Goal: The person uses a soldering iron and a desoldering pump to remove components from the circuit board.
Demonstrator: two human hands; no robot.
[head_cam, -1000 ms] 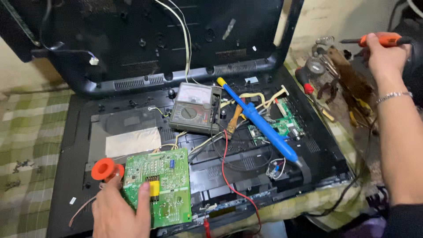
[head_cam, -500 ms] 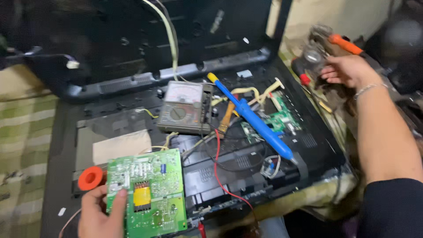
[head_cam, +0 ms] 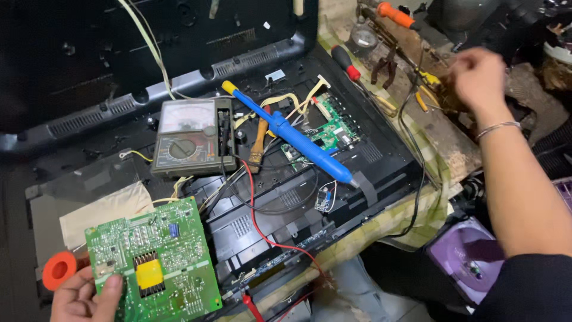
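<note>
My left hand (head_cam: pixel 83 295) grips the lower left corner of a green circuit board (head_cam: pixel 155 262) with a yellow part in its middle, thumb on top. The board is held over the open black back of a flat screen (head_cam: pixel 381 161). An orange spool (head_cam: pixel 58 269) sits just left of that hand. My right hand (head_cam: pixel 476 77) is stretched out to the far right above yellow-handled pliers (head_cam: pixel 426 89) and other tools. Its fingers are curled and blurred, so anything in them is hidden. An orange-handled screwdriver (head_cam: pixel 394 15) lies beyond it at the top.
A grey analog multimeter (head_cam: pixel 190 137), a blue soldering iron (head_cam: pixel 292 137), a small brush (head_cam: pixel 259 140) and a smaller green board (head_cam: pixel 333 128) lie on the chassis. A red lead (head_cam: pixel 262 220) trails toward me. A red-handled screwdriver (head_cam: pixel 345 62) rests by the edge. A purple object (head_cam: pixel 471 256) is below right.
My right hand let go of the orange-handled screwdriver, which now lies on the bench, and dropped toward the pliers. My left hand has kept hold of the green board.
</note>
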